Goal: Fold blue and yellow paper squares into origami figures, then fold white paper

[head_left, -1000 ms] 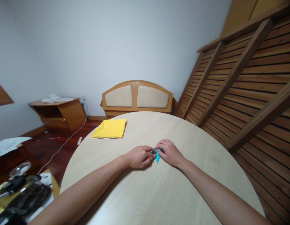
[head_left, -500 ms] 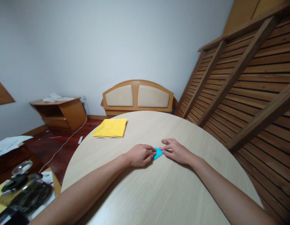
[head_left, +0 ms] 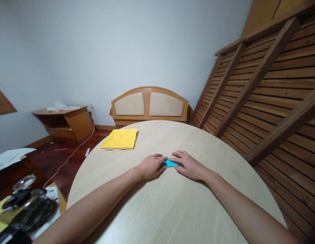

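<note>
On the worktop, a small blue paper is grasped at its nine o'clock end by the left hand's fingers, at three o'clock by the right hand's; yellow paper is seen at ten o'clock.
</note>
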Motion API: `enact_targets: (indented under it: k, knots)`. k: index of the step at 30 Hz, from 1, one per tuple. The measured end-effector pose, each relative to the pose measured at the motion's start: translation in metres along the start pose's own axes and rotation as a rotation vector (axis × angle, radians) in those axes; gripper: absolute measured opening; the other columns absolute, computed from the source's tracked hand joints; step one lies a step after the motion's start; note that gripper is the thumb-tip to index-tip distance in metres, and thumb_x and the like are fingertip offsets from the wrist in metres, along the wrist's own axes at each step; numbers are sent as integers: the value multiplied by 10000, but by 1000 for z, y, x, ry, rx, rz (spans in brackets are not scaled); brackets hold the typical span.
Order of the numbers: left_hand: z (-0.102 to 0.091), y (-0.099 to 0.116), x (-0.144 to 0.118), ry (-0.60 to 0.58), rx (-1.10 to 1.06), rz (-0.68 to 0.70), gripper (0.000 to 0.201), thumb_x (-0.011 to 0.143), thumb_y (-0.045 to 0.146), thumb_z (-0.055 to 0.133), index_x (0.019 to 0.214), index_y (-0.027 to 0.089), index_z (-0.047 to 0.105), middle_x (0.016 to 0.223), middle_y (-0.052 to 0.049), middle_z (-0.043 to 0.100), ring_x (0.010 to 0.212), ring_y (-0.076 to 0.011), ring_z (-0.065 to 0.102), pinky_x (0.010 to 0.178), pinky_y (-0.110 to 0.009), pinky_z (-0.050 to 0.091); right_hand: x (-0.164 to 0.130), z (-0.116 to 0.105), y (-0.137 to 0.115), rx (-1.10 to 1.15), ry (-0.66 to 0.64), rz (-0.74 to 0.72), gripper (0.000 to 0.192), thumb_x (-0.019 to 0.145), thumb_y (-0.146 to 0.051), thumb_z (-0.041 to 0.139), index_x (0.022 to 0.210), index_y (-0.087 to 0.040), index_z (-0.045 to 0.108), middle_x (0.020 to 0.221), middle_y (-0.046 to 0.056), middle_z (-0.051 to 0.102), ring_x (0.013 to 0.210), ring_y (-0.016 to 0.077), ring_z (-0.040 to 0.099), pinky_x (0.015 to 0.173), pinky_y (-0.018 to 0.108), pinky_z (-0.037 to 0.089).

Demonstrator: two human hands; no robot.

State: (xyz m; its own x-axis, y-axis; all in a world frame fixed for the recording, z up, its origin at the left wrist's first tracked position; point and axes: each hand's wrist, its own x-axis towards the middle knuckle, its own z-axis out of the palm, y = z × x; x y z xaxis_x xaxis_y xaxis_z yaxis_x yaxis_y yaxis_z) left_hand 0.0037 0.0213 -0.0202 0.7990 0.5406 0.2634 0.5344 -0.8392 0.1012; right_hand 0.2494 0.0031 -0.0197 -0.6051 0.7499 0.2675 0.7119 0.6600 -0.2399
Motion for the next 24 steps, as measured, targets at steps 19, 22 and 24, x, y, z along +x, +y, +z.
enact_targets:
  k: [19, 22, 24]
  knots:
    - [3, -3, 2, -7, -15, -1, 357, 994, 309, 446, 1306, 169, 551, 1273, -106, 653, 1214, -246, 574, 1026, -391, 480, -3, -28, -15, -186, 31, -49, 201, 867, -234, 586, 881, -212, 785, 1125, 95, 699, 1119, 276, 567, 995, 431, 426]
    - [5, -4, 3, 5, -35, -10, 372, 995, 295, 445, 1330, 159, 532, 1292, -114, 641, 1226, -241, 569, 1037, -394, 473, 2, -16, -20, -162, 35, -83, 278, 886, -243, 586, 1125, -208, 723, 1171, 101, 685, 1107, 267, 581, 954, 420, 462]
    - [5, -5, 3, 4, -42, -8, 383, 994, 277, 442, 1348, 151, 519, 1310, -117, 631, 1241, -241, 563, 1048, -392, 465, 5, -9, -20, -106, 17, -120, 290, 926, -240, 544, 1164, -223, 707, 1186, 88, 688, 1112, 249, 590, 969, 403, 461]
